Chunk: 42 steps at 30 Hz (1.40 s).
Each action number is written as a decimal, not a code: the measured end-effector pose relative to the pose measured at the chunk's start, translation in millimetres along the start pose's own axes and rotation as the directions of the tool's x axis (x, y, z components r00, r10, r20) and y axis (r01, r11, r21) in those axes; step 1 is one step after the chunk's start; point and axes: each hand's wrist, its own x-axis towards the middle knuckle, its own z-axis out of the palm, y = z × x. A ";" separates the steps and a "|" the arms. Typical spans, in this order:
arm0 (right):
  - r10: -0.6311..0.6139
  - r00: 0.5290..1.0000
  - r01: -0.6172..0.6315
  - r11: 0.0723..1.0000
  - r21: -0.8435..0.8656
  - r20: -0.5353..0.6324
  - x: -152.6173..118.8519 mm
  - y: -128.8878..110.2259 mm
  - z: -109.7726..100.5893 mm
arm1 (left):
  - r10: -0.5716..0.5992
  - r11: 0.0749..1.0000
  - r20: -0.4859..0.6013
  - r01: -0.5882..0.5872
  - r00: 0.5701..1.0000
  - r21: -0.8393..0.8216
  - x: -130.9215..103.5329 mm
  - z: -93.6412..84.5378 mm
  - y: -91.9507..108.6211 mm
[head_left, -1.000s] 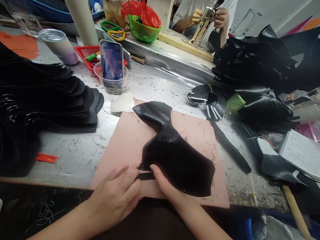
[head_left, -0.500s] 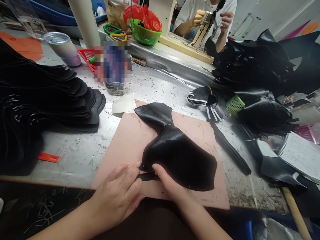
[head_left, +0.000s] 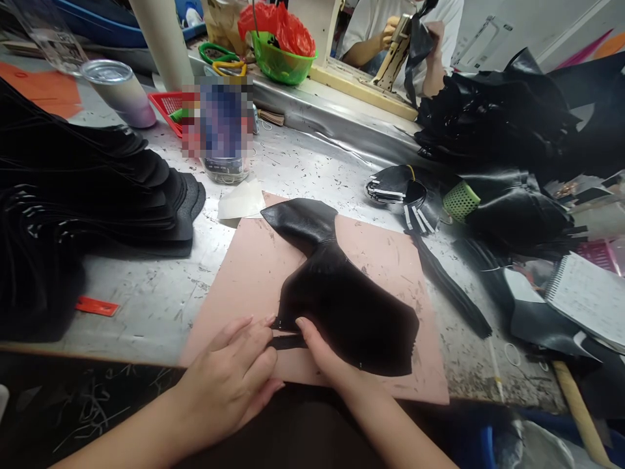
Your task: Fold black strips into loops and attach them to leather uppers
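Observation:
A black leather piece (head_left: 336, 303) with a narrow waist lies over a pinkish board (head_left: 229, 273). My right hand (head_left: 325, 352) grips its near left edge, thumb on top and fingers hidden underneath. A narrow black strip (head_left: 288, 342) runs between my two hands along that edge. My left hand (head_left: 244, 361) is closed, its fingertips pinching the strip's left end beside the leather's corner. How strip and leather meet under my fingers is hidden.
Stacked black pieces (head_left: 117, 195) rise at left near an orange-red tag (head_left: 97, 306). A tumbler (head_left: 117, 91), green basket (head_left: 283, 58) and scissors (head_left: 227, 65) stand behind. Bundled black strips (head_left: 449, 286), a notebook (head_left: 588, 293) and black material (head_left: 498, 124) lie right. A co-worker (head_left: 361, 39) handles black material.
The leather's lower right part has shifted slightly left and flattened a little. My hands keep nearly the same place and grip. The co-worker's black piece has been raised.

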 end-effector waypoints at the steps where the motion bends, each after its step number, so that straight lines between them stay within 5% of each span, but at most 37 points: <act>1: 0.080 0.996 -0.081 0.997 -0.017 -0.027 -0.9 -3.9 2.3 | 0.003 1.000 0.003 -0.003 1.000 -0.002 0.1 0.1 -0.2; 4: 0.243 0.968 -0.246 0.968 -0.041 -0.063 -0.6 -14.2 6.4 | 0.010 1.000 0.018 -0.010 1.000 -0.002 0.2 -1.1 -0.2; 12: 0.280 0.956 -0.273 0.958 -0.090 0.083 8.0 -17.4 -2.6 | 0.015 0.995 0.120 -0.027 0.993 0.096 3.8 -8.1 5.9; 16: 0.053 0.996 -0.049 0.998 0.047 -0.076 4.3 -17.1 -5.5 | 0.025 0.976 0.141 -0.055 0.990 0.212 11.5 -8.2 11.1; 19: -0.165 0.938 0.201 0.975 0.091 -0.304 4.3 -17.8 -18.2 | 0.026 0.969 0.127 -0.056 0.992 0.241 15.1 -7.0 13.5; 21: -0.219 0.910 0.244 0.969 0.029 -0.353 5.5 -18.9 -31.3 | 0.028 0.969 0.113 -0.054 0.993 0.240 15.3 -6.2 14.3; 26: -0.221 0.950 0.195 0.972 -0.131 -0.223 7.8 -16.2 -55.8 | -0.005 0.978 0.057 -0.007 0.998 0.208 13.2 -4.0 16.4; 33: -0.348 0.914 0.289 0.918 -0.271 -0.206 9.0 -3.3 -55.5 | -0.047 0.976 0.033 0.039 0.998 0.213 22.1 0.3 17.5; 42: -0.457 0.883 0.404 0.857 -0.320 -0.108 5.5 -1.5 -57.6 | 0.168 0.917 0.128 -0.202 0.977 0.343 37.7 -4.9 14.8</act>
